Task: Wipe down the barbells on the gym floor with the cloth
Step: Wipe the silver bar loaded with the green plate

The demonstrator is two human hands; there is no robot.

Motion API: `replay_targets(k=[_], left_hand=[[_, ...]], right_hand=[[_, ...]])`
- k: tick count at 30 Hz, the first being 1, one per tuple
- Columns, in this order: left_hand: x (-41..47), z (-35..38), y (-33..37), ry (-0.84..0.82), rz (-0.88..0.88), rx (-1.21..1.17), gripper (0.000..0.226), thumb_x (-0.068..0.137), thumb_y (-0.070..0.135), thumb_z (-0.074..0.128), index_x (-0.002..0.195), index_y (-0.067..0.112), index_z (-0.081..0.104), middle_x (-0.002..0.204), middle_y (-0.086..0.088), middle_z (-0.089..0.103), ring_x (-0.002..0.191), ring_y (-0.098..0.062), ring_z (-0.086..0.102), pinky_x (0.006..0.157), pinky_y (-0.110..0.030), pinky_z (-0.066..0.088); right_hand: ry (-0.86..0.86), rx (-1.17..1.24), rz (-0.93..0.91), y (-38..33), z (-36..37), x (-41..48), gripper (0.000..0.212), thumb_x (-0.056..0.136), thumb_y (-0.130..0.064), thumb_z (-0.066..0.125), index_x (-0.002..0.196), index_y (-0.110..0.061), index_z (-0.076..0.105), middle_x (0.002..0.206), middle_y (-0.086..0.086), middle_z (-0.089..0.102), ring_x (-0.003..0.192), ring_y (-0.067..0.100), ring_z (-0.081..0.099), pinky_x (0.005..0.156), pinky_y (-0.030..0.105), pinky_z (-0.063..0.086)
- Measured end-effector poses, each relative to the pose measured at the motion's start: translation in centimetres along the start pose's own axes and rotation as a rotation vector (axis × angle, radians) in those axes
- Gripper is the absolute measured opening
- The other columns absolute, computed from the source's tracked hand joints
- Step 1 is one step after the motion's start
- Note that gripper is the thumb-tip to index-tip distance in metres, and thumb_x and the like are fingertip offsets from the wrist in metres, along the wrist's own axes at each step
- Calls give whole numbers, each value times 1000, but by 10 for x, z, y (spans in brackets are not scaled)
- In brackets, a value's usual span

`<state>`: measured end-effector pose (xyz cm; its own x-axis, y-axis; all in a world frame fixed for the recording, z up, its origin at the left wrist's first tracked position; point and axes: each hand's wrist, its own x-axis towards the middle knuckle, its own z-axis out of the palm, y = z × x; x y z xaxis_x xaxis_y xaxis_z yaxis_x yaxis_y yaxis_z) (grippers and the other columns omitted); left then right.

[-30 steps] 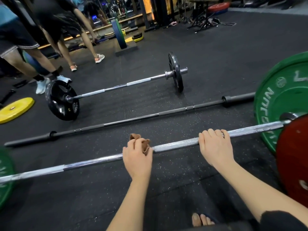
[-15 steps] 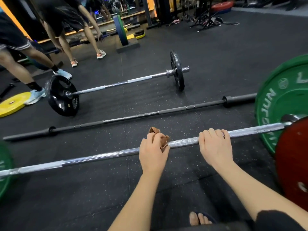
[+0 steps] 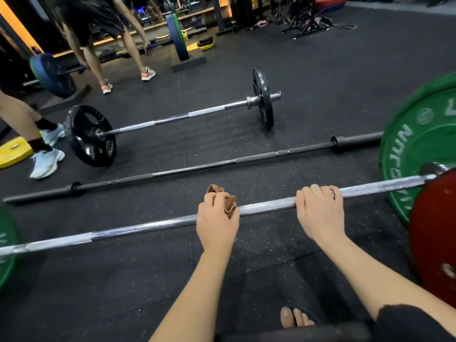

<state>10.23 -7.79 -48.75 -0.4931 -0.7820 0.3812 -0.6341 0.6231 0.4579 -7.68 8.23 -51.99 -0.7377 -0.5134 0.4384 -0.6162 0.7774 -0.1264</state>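
On the speckled black rubber gym floor (image 3: 320, 70): three barbells are laid roughly parallel, and the nearest, a long chrome steel barbell (image 3: 148, 228), is the one being wiped.
Left hand (image 3: 217, 218): fingers are curled over the chrome shaft and a small crumpled brown cloth (image 3: 228, 203) is pinched against it, bunched out on the side facing the other hand.
Right hand (image 3: 319, 213): it is wrapped bare round the same shaft, apart from the cloth and nearer the big green bumper plate (image 3: 414, 149) and red bumper plate (image 3: 434, 233). Nothing else is held, and the grip is judged a steadying one.
Axis: the shaft runs left to right across the view, rising slightly to the right, so any stroke is bound to that line.
Room to travel: only a short knurled stretch is left between cloth and right hand, while a long run of shaft lies open to the left.
Other bars: a bare matte-black barbell (image 3: 197, 167) lies just beyond, a silver barbell with black iron plates (image 3: 172, 118) farther off. Both are untouched.
Change: a second ago the cloth hand is seen farther left. Half a second ago it is seen a shade closer to the right hand. A reversing stroke is suggested. The right hand is unmoved.
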Motion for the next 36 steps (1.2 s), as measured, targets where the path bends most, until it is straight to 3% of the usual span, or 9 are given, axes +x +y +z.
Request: replay_targets(k=[5,9,12,16,20,23,27,32,36], left_hand=[[5,-11,-28,23,22,-5,20,82,37,73,99,32,65,107,13,56,84,-12,54,67,-31,48],[13,-34,-71,80,-159,20,18,84,35,71,100,30,66,113,10,58,90,-18,62,73,-39,54],[16,-38,-73,60,-191,57,19,85,32,73,103,27,67,115,4,58,94,-21,59,71,-35,47],[3,-19,-34,35,-104,17,26,82,28,79,104,24,66,112,4,57,92,-18,55,69,-31,43],[1,-6,-23,40,-45,-24,25,77,30,80,98,27,66,105,9,57,87,-17,55,68,-35,50],[10,-11,-38,55,-4,2,20,77,32,78,93,28,67,99,9,59,80,-18,58,67,-36,50],[12,-28,-72,142,-103,31,20,79,28,76,97,26,68,104,8,61,82,-18,61,69,-35,50],[20,-42,-101,139,-268,83,20,83,31,74,100,26,66,111,5,59,91,-22,61,77,-40,52],[21,-31,-79,100,-196,134,22,81,31,76,99,23,68,107,1,60,86,-22,56,71,-33,43]], right_hand=[[3,12,-13,0,1,0,41,104,-33,28,77,-19,56,73,-4,49,73,26,49,99,46,37],[-53,-23,-28,0,-2,0,47,103,-34,22,78,-19,58,75,-5,50,74,25,47,100,46,37],[-76,-17,8,-7,-8,2,50,102,-33,20,75,-18,59,75,-3,56,77,26,52,103,48,36],[-142,-24,74,-32,-18,9,51,103,-30,24,74,-17,64,82,2,66,87,32,60,108,57,31],[-212,37,-114,-80,-21,7,48,105,-36,28,83,-21,68,86,-1,67,87,25,63,113,54,30],[-280,26,-236,-90,-14,0,47,105,-45,31,82,-23,65,81,-3,69,82,26,63,98,47,40],[-283,10,-211,-87,-12,2,42,102,-48,41,75,-23,61,74,-3,67,76,28,62,77,43,41],[-353,-9,-192,-91,-20,2,46,103,-48,31,85,-22,64,85,-3,69,86,26,63,84,43,41],[-449,-48,-145,-102,-25,6,50,104,-44,22,103,-19,65,104,0,69,101,28,60,96,47,38]])
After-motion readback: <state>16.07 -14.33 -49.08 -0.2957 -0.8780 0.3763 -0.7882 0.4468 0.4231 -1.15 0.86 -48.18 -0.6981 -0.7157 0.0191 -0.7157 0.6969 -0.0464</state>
